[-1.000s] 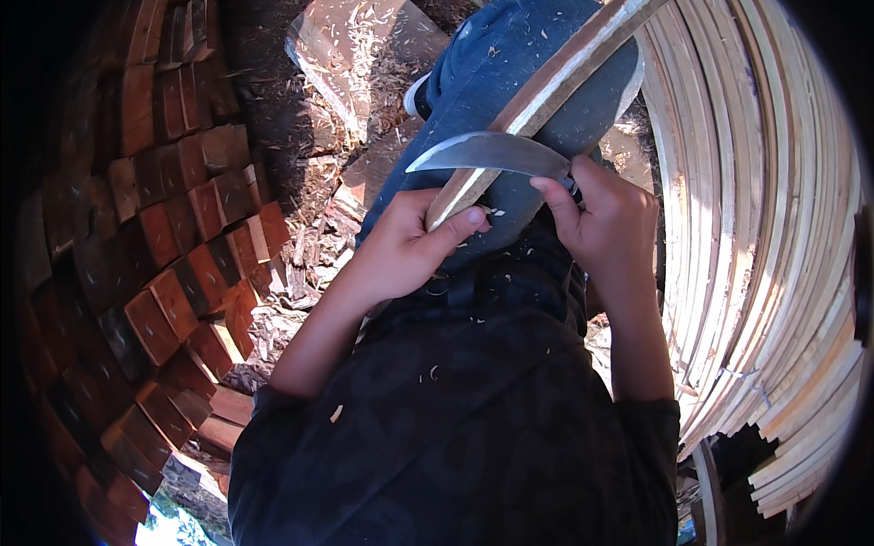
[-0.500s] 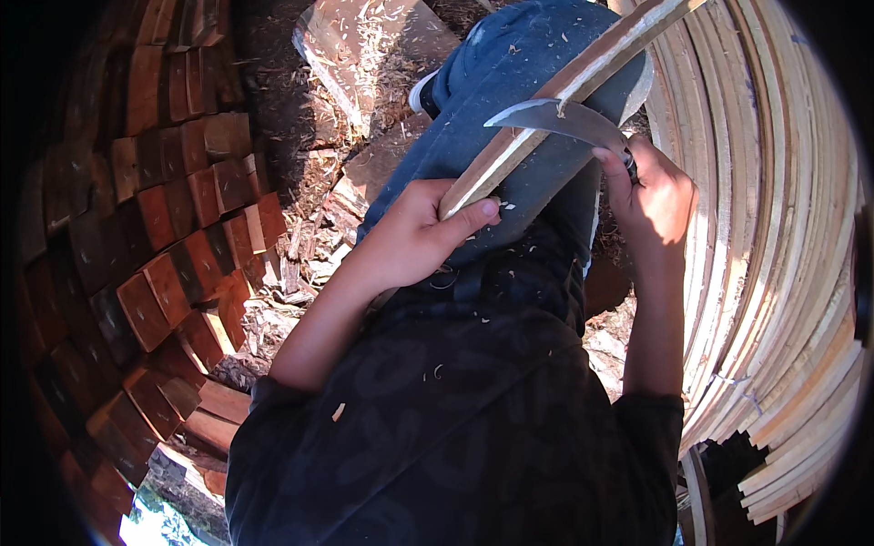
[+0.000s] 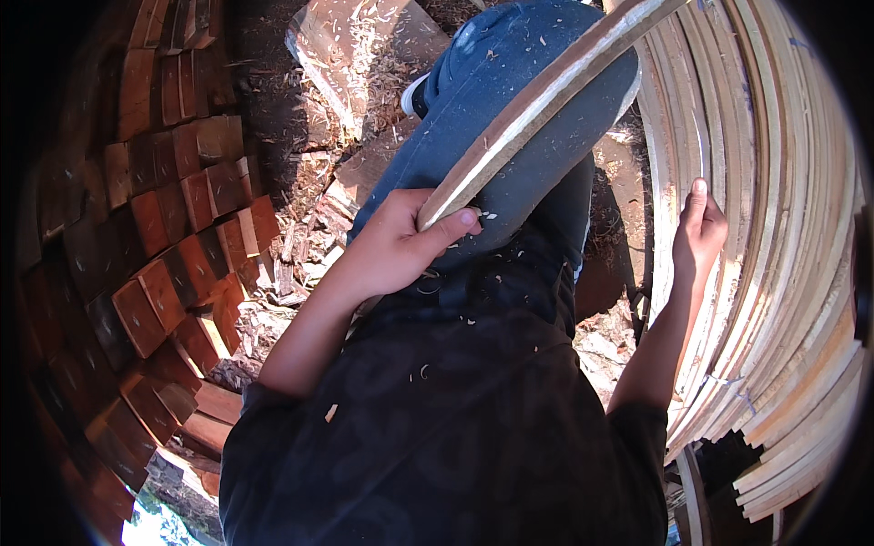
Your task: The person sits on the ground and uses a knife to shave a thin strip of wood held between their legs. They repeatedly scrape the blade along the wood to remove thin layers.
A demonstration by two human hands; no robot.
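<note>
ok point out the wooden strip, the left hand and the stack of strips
wooden strip (image 3: 537, 105), head view, middle of its length
left hand (image 3: 396, 246), head view, back of the hand
stack of strips (image 3: 783, 227), head view, pale upper face

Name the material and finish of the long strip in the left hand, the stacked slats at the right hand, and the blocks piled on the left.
Long strip: wood, pale shaved face, darker edge, held by the left hand. Stacked slats: pale bare wood, grain lines visible, touched by the right hand. Piled blocks: reddish-brown rough-cut wood, probably unfinished.
</note>
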